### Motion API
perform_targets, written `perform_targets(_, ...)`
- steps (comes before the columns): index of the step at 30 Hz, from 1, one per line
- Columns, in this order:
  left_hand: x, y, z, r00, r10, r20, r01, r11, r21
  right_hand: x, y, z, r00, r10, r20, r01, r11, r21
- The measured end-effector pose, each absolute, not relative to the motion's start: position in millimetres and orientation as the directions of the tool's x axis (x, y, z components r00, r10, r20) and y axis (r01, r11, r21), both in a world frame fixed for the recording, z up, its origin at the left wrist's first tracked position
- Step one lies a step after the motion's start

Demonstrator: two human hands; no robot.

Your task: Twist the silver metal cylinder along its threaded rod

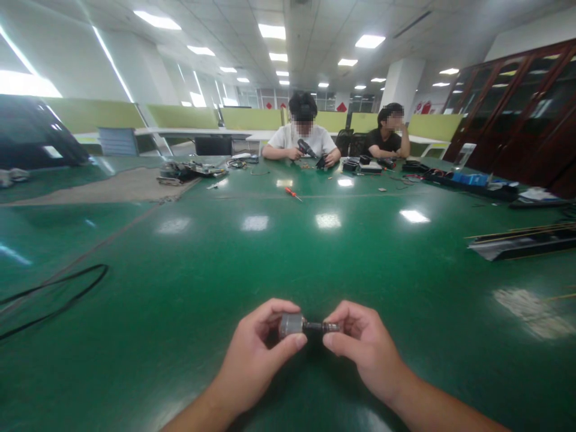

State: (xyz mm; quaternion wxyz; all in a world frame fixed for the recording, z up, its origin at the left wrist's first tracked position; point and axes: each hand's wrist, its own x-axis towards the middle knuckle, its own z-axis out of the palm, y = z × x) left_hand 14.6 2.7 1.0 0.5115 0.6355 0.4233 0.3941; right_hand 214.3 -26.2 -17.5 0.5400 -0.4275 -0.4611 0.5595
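Observation:
Just above the green table, a small grey cylindrical part [291,324] with a thin black shaft [314,327] is held level between my two hands. My left hand [257,351] is closed around the grey cylinder, thumb below and fingers above and behind it. At the shaft's right end, a ringed metallic tip [332,327] sits between the thumb and fingers of my right hand [366,348], which is closed in a pinch. The fingers cover part of both ends. What kind of part it is, I cannot tell.
On the green tabletop [279,258] lie a red screwdriver [293,193], a black cable [67,294] at left, and circuit boards [189,171] farther back. A long black tray [526,241] is at right. Across the table, a person [302,135] holds a power tool; another [387,138] sits alongside.

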Motion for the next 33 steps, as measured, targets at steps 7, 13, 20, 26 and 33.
perform_targets(7, 14.7, 3.4, 0.6, 0.327, 0.942, 0.074, 0.131, -0.122, 0.984, 214.3, -26.2, -17.8, -0.054, 0.998, 0.026, -0.212, 0.014, -0.977)
perform_targets(13, 13.3, 3.6, -0.7, 0.317, 0.945, 0.083, 0.138, -0.133, 0.981, 214.3, -26.0, -17.2, -0.054, 0.998, 0.031, -0.195, 0.02, -0.981)
perform_targets(20, 13.8, 4.9, -1.0, 0.32, 0.945, 0.07, 0.12, -0.114, 0.986, 214.1, -27.0, -15.2, -0.048, 0.998, 0.034, -0.2, 0.024, -0.98)
perform_targets(26, 14.8, 4.5, 1.3, 0.311, 0.948, 0.07, 0.101, -0.107, 0.989, 214.4, -25.9, -16.0, -0.045, 0.998, 0.038, -0.207, 0.028, -0.978)
perform_targets(33, 15.0, 4.2, 2.4, 0.313, 0.947, 0.064, 0.1, -0.1, 0.99, 213.8, -26.7, -15.5, -0.042, 0.999, 0.029, -0.213, 0.019, -0.977)
